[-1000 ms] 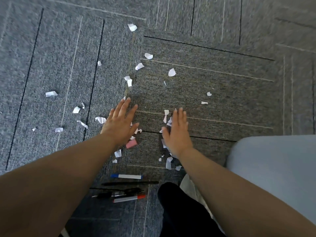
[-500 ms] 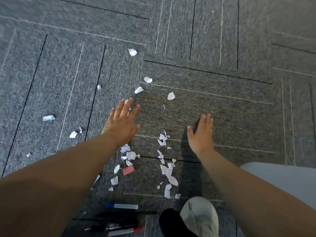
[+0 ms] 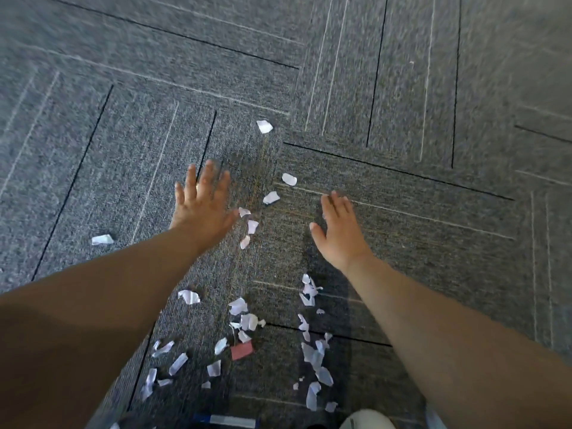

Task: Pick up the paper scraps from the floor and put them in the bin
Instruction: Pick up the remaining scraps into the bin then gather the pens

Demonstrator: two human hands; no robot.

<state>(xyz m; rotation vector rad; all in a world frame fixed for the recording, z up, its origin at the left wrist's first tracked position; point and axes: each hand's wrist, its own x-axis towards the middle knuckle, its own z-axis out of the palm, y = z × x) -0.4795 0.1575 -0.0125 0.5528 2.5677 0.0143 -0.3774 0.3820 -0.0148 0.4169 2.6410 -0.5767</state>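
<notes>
Fingers (image 3: 209, 181) on the left hand (image 3: 202, 212) were fanned apart and straight, but they were motion-smeared, so I couldn't tell if they actually touched the floor. Right hand (image 3: 339, 233) had its fingers (image 3: 335, 205) straight and close together, thumb out, holding nothing. Bottom edge chopped off a blue-and-white marker (image 3: 229, 422) and a white shoe (image 3: 366, 420), both nearer me than the pink slip (image 3: 242, 350). Floor was grey carpet tile (image 3: 402, 103) with thin black and pale lines running at angles. Paper scraps (image 3: 249, 321) were small, white, torn and curled, mostly bunched right around the pink slip and to its right. A few more lay beyond it between the hands, plus one stray scrap (image 3: 102, 239) far off to its left.
</notes>
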